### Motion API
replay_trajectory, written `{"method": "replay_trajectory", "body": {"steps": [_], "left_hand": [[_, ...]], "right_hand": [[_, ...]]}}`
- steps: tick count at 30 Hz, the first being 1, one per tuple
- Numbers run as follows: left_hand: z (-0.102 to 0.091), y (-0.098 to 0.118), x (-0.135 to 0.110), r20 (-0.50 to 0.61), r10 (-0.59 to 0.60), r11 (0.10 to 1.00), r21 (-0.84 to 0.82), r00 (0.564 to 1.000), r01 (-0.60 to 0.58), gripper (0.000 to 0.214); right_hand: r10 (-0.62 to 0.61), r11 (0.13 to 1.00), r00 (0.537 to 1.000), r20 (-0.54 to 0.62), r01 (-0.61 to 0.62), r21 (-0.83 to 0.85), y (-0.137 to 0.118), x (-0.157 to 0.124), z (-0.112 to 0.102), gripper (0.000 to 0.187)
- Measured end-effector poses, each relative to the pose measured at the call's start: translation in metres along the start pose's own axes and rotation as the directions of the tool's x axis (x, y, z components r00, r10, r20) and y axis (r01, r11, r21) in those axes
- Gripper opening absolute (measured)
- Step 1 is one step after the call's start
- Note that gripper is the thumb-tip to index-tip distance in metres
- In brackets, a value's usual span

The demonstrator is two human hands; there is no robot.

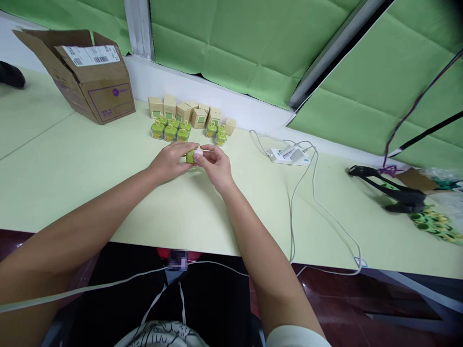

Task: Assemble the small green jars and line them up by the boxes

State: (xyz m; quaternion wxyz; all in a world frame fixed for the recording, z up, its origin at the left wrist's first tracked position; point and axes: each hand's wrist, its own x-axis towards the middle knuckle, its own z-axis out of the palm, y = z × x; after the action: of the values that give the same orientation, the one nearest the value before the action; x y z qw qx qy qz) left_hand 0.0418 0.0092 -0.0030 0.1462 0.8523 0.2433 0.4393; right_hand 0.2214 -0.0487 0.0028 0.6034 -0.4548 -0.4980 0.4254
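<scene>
The left hand (pixel 170 161) is closed around a small green container (pixel 190 156), fingers and thumb wrapped over its body. The right hand (pixel 216 164) meets it from the right, its fingertips pinched on the container's white end (pixel 198 154). The two hands touch, and they hold the piece just above the pale table (pixel 72 164), near the middle and toward the far side. It looks light, rigid and smooth, probably plastic, so it could slip. A grip round the green body with the thumb opposite the fingers seems safest, with the white end left for fine fingertip work. No writing shows on it. Just beyond the hands stands a cluster of similar green jars (pixel 170 131) with loop tops. Behind them a row of small tan boxes (pixel 184 112) lines the white ledge, each with a green panel on its face too small to read. Far left sits an open cardboard carton (pixel 92 77). It has a white shipping label (pixel 90 54) with a barcode on its flap and a purple round mark (pixel 115 91) over a printed frame on its side, and none of the wording is legible. To the right lies a white power strip (pixel 289 155) with plugs in it, and its cable (pixel 314 202) trails toward the near edge. Farther right is a black stand-like object (pixel 394 193), next to a clear bag of green rings (pixel 434 221).
</scene>
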Motion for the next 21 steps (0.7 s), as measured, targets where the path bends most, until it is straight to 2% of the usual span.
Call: {"method": "replay_trajectory", "body": {"steps": [4,9,16,21], "left_hand": [[0.0018,-0.0022,-0.0020,-0.022,0.010,1.000,-0.018,1.000,-0.010,0.051],[0.0044,-0.0058,-0.0047,-0.016,-0.041,0.999,-0.036,0.999,0.040,0.057],[0.0047,-0.0059,-0.0057,-0.016,-0.060,0.994,-0.097,0.998,0.058,0.053],[0.0047,-0.0062,-0.0053,-0.007,-0.070,0.988,-0.138,0.998,0.068,0.052]], "right_hand": [[-0.052,0.997,0.998,0.025,0.054,-0.062,0.0005,0.0010,-0.0032,0.058],[-0.102,0.987,0.994,0.036,0.106,-0.123,0.0051,0.0027,-0.0047,0.054],[-0.135,0.977,0.989,0.053,0.142,-0.157,0.0035,0.0015,-0.0060,0.048],[-0.136,0.974,0.988,0.079,0.148,-0.171,0.0039,0.0025,-0.0079,0.050]]}}
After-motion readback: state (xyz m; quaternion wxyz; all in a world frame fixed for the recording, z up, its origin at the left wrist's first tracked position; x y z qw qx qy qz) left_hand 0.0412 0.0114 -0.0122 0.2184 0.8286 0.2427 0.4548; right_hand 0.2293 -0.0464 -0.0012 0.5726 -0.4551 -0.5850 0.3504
